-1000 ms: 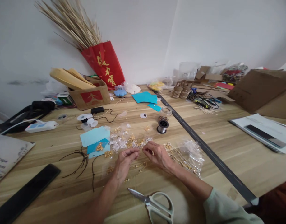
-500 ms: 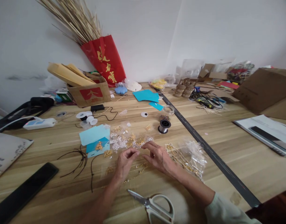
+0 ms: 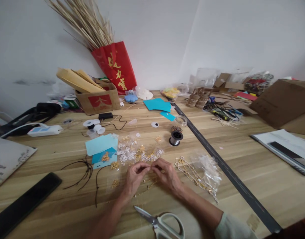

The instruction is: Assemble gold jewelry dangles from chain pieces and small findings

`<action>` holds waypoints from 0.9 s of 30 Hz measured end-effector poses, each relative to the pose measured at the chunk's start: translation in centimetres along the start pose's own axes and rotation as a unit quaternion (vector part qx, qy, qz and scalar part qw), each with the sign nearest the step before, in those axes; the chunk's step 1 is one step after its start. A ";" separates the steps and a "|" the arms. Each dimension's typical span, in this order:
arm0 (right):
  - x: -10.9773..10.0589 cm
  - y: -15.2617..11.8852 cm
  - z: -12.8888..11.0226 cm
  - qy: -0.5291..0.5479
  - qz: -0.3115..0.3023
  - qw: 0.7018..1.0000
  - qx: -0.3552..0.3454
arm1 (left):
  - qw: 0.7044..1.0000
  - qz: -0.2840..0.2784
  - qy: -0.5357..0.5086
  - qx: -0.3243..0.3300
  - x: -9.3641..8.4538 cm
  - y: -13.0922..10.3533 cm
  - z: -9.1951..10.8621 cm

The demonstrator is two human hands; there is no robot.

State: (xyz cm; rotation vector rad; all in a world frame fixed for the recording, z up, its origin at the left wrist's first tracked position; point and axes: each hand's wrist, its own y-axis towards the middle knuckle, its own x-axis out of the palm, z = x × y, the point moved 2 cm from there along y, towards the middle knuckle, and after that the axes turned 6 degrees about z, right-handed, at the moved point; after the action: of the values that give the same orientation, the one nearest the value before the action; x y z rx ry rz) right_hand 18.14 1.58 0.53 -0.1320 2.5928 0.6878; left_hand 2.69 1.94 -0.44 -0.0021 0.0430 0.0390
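My left hand (image 3: 135,176) and my right hand (image 3: 166,173) meet fingertip to fingertip over the wooden table. Each is closed in a pinch, and what lies between the fingers is too small to make out. Just under them a thin gold chain (image 3: 145,191) rests on the wood. Beyond the fingertips are small piles of silver beads (image 3: 127,156) and gold pieces (image 3: 140,148). More gold chains (image 3: 192,174) lie right of my right hand, beside clear plastic bags (image 3: 209,172). Scissors (image 3: 156,221) with pale handles lie near the front edge, their blades apart.
Blue cards (image 3: 101,145) and black cords (image 3: 86,169) are on the left, with a black phone-like slab (image 3: 28,202). A wire spool (image 3: 176,138) stands behind my right hand. A dark strip (image 3: 217,159) crosses the table. Cardboard boxes (image 3: 281,103) and a red bag (image 3: 121,69) stand behind.
My right hand has come in to the left, its spread fingers now pinched against my left fingertips. The whole view has shifted slightly.
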 end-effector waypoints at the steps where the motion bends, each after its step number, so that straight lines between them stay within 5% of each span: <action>1: 0.0 -0.1 0.1 -0.001 0.007 1.000 -0.001 | 1.000 -0.001 -0.003 0.005 -0.1 0.0 -0.1; 27: 1.1 -1.2 1.0 0.037 0.064 0.996 -0.056 | 0.995 -0.006 -0.066 -0.073 -0.8 0.1 -1.8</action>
State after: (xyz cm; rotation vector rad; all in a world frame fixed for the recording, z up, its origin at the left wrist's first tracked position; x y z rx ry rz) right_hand 17.78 1.06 -1.22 -0.0276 2.6501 0.8911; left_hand 1.81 1.97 -2.25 -0.1466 -0.0923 0.0307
